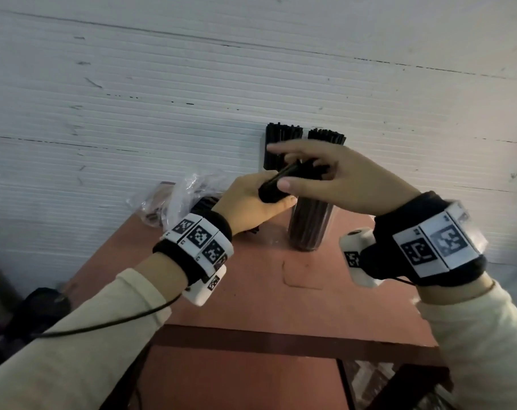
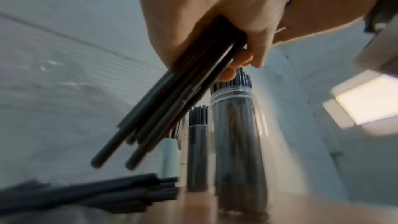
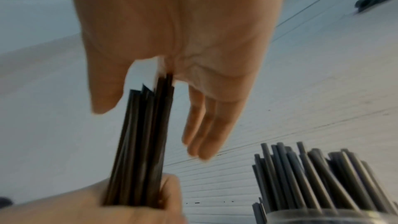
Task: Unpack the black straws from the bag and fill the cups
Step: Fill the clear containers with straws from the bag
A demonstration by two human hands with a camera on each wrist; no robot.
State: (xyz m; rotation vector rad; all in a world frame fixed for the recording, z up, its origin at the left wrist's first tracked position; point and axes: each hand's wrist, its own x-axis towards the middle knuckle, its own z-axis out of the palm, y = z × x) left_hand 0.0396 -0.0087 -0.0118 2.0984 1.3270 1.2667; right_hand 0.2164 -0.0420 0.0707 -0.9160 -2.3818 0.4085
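My left hand [image 1: 251, 199] grips a bundle of black straws [image 1: 283, 179] in its fist, tilted, just above the near clear cup [image 1: 309, 229], which holds dark straws. My right hand [image 1: 313, 170] lies flat over the bundle's upper ends with straight fingers. In the right wrist view its palm [image 3: 193, 48] touches the tips of the bundle [image 3: 144, 142]. The left wrist view shows the bundle [image 2: 172, 101] sticking out below my fist, in front of the near cup [image 2: 237, 134]. Two more cups packed with straws [image 1: 282, 137] [image 1: 325, 137] stand behind by the wall.
A crumpled clear plastic bag [image 1: 189, 193] with more black straws [image 2: 96, 192] lies at the table's back left. The reddish-brown table [image 1: 280, 297] is small, with its edges close on both sides. A white ribbed wall [image 1: 162, 99] stands right behind the cups.
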